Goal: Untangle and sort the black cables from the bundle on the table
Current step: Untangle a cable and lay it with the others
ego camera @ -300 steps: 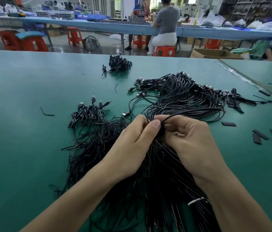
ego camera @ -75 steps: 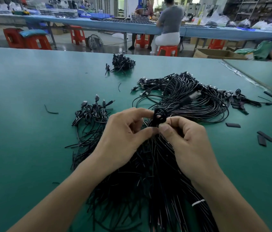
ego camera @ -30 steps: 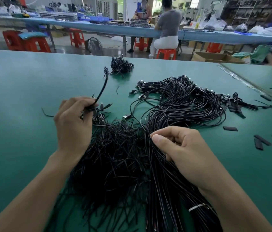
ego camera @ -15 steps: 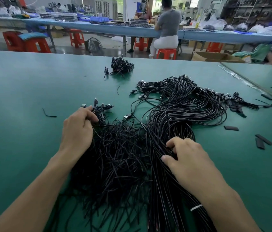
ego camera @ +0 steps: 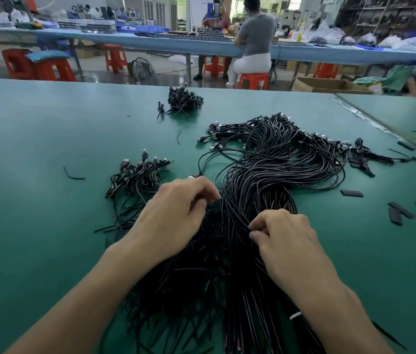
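Head view: right hand (ego camera: pixel 286 238) grip is pinching strands of the bundle (ego camera: pixel 265 180) lying mid-worktop (ego camera: pixel 48 226), left hand (ego camera: pixel 176 215) curling in, hold unclear; few coiled cables (ego camera: pixel 135 175) are sitting sorted alongside, most awaiting untangling.

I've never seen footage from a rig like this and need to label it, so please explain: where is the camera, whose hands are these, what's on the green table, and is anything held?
There is no machine here: one camera sits on a person's head, looking forward and down at their own bare hands. On the green table lies a large bundle of black cables, with a small pile of coiled cables to its left, another pile farther back, and flat black strips at the right. The right hand pinches a few strands of the bundle. The left hand curls its fingers into the cables; whether it grips any is hidden.
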